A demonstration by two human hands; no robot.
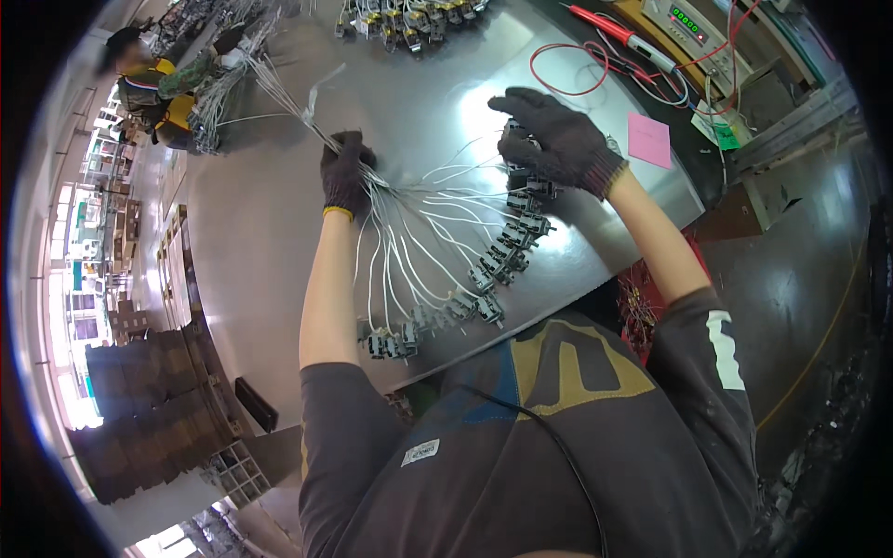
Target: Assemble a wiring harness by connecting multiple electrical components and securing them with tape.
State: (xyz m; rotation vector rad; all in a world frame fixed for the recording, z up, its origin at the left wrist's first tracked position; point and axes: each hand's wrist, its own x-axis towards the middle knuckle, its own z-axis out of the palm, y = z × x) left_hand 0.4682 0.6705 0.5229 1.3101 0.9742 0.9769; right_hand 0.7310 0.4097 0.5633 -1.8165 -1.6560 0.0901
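Observation:
A bundle of thin white wires (pixel 419 223) fans out over a shiny steel table (pixel 279 205). Each wire ends in a small dark connector part, and these parts lie in a curved row (pixel 484 274) near the table's front edge. My left hand (pixel 345 173), in a dark knit glove, grips the gathered end of the wires. My right hand (pixel 558 139), also gloved, closes over the connector parts at the far end of the row.
More connector parts (pixel 409 23) lie at the table's far edge. A red probe (pixel 619 35), red leads, a meter with a green display (pixel 684 20) and a pink note (pixel 648 139) sit at the right. Another person (pixel 153 84) handles wires at far left.

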